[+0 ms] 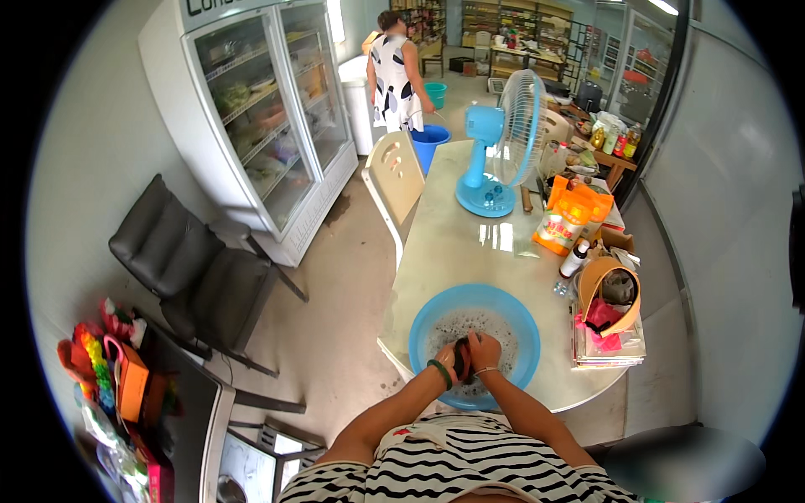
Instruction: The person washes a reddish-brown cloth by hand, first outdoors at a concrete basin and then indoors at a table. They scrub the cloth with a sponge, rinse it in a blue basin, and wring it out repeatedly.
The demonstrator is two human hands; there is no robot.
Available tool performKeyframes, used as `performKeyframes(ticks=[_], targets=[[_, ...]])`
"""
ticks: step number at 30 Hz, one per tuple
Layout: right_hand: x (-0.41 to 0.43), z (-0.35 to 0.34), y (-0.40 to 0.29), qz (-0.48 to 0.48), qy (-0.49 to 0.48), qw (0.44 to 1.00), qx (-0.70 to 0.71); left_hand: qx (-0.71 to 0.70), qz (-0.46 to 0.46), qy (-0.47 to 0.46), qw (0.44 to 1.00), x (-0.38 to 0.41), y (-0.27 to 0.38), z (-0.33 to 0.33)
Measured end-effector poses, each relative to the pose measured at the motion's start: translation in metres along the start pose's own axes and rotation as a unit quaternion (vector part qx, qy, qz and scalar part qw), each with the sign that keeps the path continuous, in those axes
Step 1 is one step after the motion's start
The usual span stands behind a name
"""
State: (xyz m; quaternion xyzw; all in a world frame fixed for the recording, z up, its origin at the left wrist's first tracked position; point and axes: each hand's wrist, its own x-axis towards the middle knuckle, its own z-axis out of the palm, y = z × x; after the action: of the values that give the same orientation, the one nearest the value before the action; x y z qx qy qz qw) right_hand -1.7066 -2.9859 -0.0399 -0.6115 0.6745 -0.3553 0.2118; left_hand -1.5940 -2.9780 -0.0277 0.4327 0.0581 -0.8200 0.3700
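A blue plastic basin (pixel 422 314) of foamy water stands at the near end of the table. Over the water, both my hands grip one dark, wet cloth (pixel 463 361), bunched between them. My left hand (pixel 446 357) has it from the left side, with a dark green bangle on the wrist. From the right, my right hand (pixel 485 349) presses against the same cloth; a thin pale bracelet circles that wrist. The cloth's lower end hangs toward the suds (pixel 471 319). Its exact kind cannot be told, as my fingers cover part of it.
On the table (pixel 434 251) stand a blue electric fan (pixel 483 157), orange bags (pixel 566 217), a brown bottle (pixel 574 259) and a tan visor (pixel 591 283) on stacked papers. Left are a cream chair (pixel 396 176), a black armchair (pixel 207 270) and a glass-door refrigerator (pixel 264 119). A person (pixel 397 75) stands beside a blue bucket (pixel 430 146).
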Motion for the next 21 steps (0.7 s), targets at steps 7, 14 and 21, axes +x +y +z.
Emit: performKeyframes(ticks=[7, 14, 21], targets=[[0.002, 0.004, 0.063, 0.049, -0.050, 0.995, -0.069, -0.029, 0.017, -0.036, 0.999, 0.003, 0.024, -0.011], [-0.002, -0.027, 0.033, 0.152, -0.075, 0.979, -0.109, 0.195, 0.225, 0.015, 0.955, 0.016, 0.036, -0.033], [-0.021, -0.015, 0.023, -0.010, -0.177, 0.940, -0.291, 0.325, 0.092, 0.079, 0.938, 0.023, 0.036, -0.043]])
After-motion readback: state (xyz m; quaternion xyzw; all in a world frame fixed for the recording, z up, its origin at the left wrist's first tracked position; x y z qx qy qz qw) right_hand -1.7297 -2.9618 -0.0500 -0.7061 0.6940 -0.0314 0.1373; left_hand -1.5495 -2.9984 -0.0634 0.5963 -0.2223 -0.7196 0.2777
